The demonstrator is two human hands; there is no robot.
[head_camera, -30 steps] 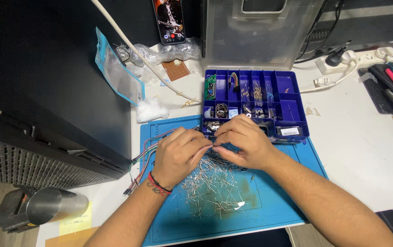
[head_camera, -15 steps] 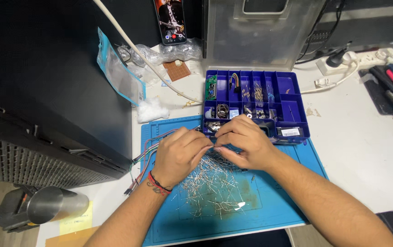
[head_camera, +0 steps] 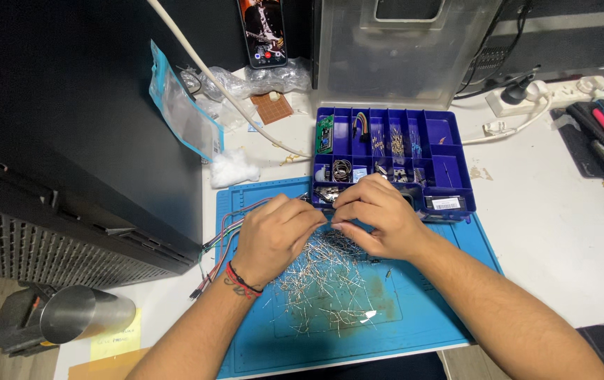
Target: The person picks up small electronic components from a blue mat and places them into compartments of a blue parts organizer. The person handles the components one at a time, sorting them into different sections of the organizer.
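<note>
Hands x2 | left hand (head_camera: 274, 236) + right hand (head_camera: 376, 218) fingertips pressed together, pinching sth small, can't tell what | wire-lead pile (head_camera: 326, 285) x1, too many to count, just under hands on blue mat (head_camera: 428, 317) | blue compartment box (head_camera: 386, 151) x1 behind | phone (head_camera: 262, 32) x1 | white tabletop (head_camera: 555, 232), dark PC case (head_camera: 70, 119) left

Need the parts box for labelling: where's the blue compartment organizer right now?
Head view: blue organizer sits at the blue mat's far edge, just beyond the right hand.
</note>
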